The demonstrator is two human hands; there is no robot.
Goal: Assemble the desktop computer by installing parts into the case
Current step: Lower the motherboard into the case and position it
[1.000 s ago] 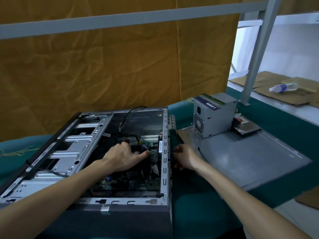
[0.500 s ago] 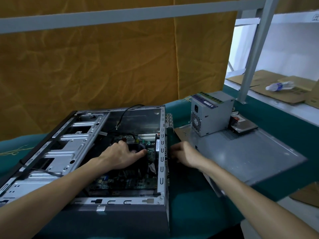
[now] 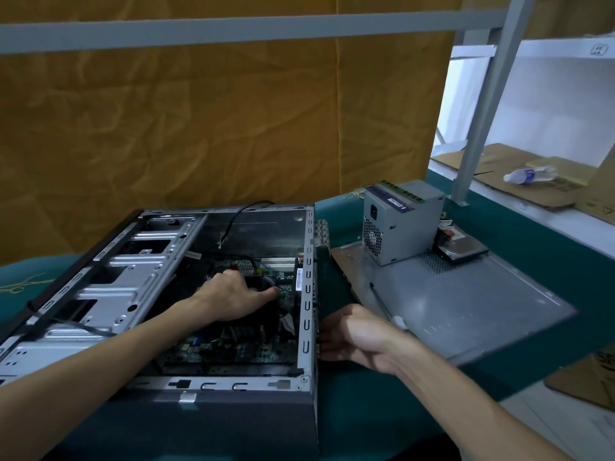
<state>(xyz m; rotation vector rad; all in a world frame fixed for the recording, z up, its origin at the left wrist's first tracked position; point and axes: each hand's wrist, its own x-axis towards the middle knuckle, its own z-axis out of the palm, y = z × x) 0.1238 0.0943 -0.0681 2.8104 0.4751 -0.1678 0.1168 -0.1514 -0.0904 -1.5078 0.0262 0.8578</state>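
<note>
The open grey metal computer case (image 3: 213, 387) lies on its side on the green-covered table (image 3: 382, 420). The left hand (image 3: 233, 296) rests inside it on the dark motherboard (image 3: 239, 344), fingers curled over a black component, thumb extended. The right hand (image 3: 354, 332) curls against the case's outer rear wall; whether it holds anything cannot be told. A grey box-shaped power supply (image 3: 404, 224) stands on the flat grey side panel (image 3: 466, 304) nearby
</note>
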